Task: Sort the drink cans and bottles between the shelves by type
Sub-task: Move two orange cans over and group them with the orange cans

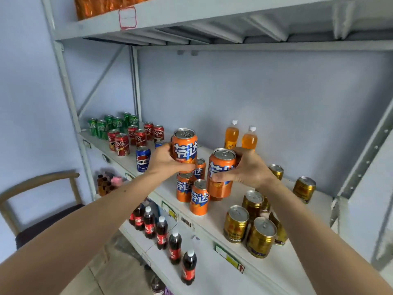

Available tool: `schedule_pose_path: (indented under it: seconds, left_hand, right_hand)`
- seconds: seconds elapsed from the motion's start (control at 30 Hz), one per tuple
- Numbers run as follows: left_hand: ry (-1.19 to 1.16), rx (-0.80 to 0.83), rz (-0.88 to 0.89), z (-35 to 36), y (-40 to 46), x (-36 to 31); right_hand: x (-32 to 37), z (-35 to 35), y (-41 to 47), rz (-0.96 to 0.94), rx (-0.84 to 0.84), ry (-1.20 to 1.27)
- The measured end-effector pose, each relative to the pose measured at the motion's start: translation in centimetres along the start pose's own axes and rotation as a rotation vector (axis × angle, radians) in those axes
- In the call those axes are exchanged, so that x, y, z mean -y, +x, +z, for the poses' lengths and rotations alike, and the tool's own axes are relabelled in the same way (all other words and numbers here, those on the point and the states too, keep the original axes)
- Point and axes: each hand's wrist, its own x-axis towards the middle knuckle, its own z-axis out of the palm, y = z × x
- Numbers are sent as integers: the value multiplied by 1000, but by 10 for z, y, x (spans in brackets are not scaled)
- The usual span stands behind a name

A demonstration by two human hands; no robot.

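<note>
Grey metal middle shelf (212,227) taken as landmark.

Two orange aluminium soda cans with blue-and-white lettering are held above the shelf. One orange can (184,144) is gripped by the left hand (164,161), fingers curled round its lower body, thumb behind. A second orange can (221,172) is gripped by the right hand (248,169), fingers wrapped round its far side and thumb pressed across its front; whether its base touches the shelf cannot be told.

Three more standing orange cans (199,198) are counted on the shelf directly beneath and between the hands, close together.

Toward the shelf's right end, gold ribbed tin cans (261,237) are seen: at least six counted, though a further one or two may be hidden behind the front ones.

At the shelf's back, behind the right hand, two clear plastic bottles of orange drink with white caps (231,135) are stood side by side.

Toward the shelf's left end: two blue cola cans (143,158), one partly hidden by the left hand; about seven red cola cans (121,144); about six green soda cans (102,128) at the far left corner.

On the lower shelf (204,277) below the landmark, five dark cola bottles with red labels (162,233) are lined along the front edge.
</note>
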Motion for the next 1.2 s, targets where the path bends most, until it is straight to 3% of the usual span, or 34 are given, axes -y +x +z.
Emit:
schedule_pose_path:
  seconds: [0.33, 0.63, 0.93, 1.2]
  left_hand:
    - [32, 78, 102, 37, 137, 3]
    - [33, 317, 162, 81, 233, 32]
    - [96, 566, 153, 131, 276, 72]
    - [121, 755, 113, 166, 286, 115]
  right_hand:
    - [-15, -22, 108, 62, -113, -71]
    - [-45, -10, 169, 240, -305, -154]
    - [-91, 9, 190, 452, -409, -142]
    - [-134, 31, 203, 564, -362, -132]
